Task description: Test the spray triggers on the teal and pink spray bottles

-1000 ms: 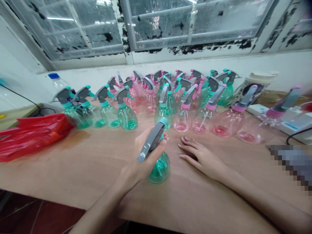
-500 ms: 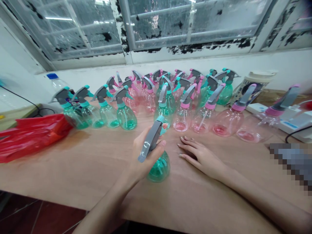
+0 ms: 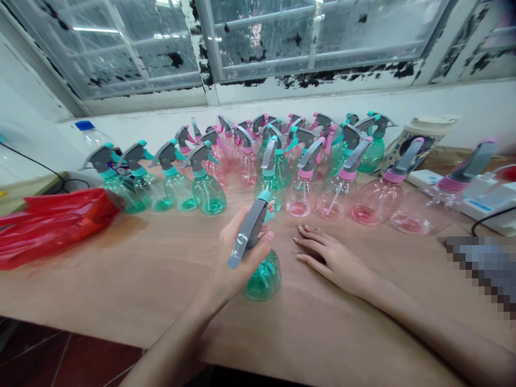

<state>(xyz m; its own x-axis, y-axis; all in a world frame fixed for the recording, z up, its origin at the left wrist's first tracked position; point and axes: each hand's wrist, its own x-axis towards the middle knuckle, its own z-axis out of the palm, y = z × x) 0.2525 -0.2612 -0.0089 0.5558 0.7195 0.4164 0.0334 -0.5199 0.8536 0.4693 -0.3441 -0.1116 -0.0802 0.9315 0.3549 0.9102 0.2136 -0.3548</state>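
Note:
My left hand (image 3: 237,258) is wrapped round the neck of a teal spray bottle (image 3: 263,277) that stands on the wooden table (image 3: 141,269); its grey trigger head (image 3: 246,232) points toward me. To its right my right hand (image 3: 334,260) lies flat on the table, palm down and fingers stretched out, holding nothing and not touching the bottle. Just beyond both hands stand several teal spray bottles (image 3: 205,191) and several pink spray bottles (image 3: 363,199) in rows.
A red plastic bag (image 3: 52,220) lies at the left. A patterned lidded container (image 3: 419,142) and a white box (image 3: 479,199) with a black cable sit at the right. A blue-capped clear bottle (image 3: 91,137) stands back left. A windowed wall closes the far side.
The held bottle's trigger head has risen slightly in my left hand. My right hand has stayed flat on the table.

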